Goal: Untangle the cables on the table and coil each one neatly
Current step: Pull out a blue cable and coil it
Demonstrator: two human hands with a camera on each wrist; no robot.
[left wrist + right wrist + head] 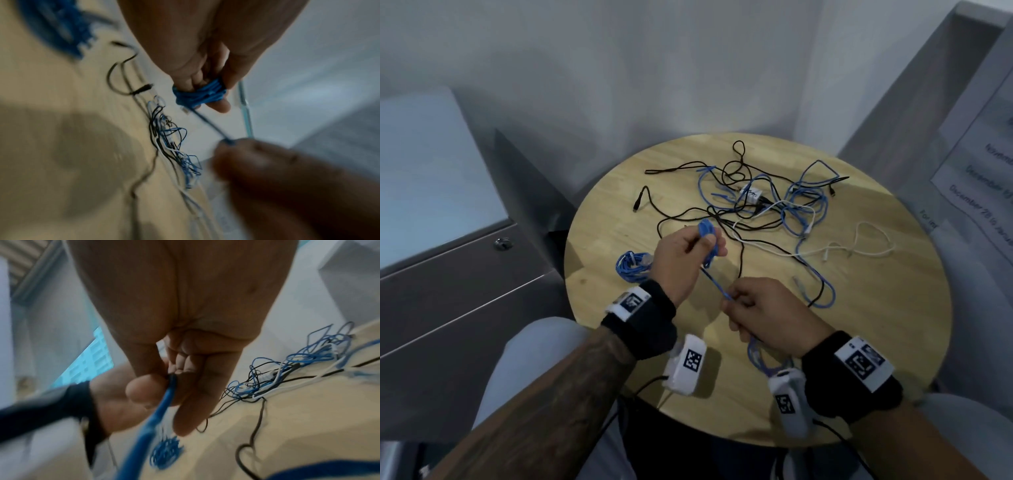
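Observation:
My left hand (702, 248) holds a small blue coil (707, 237) wound round its fingers (221, 105), above the round wooden table (876, 342). From the blue coil (200, 95) a taut blue cable (714, 286) runs down to my right hand (729, 305), which pinches the blue cable (162, 404) between thumb and fingers (144, 392). Its slack drops in loops under my right wrist. A finished blue coil (633, 268) lies on the table left of my left hand. A tangle (763, 200) of black, blue and white cables lies further back.
A loose white cable (866, 245) trails to the right of the tangle. A black cable end (638, 202) lies at the table's left side. A grey metal cabinet (448, 260) stands close on the left, and a wall with a posted notice (976, 171) on the right.

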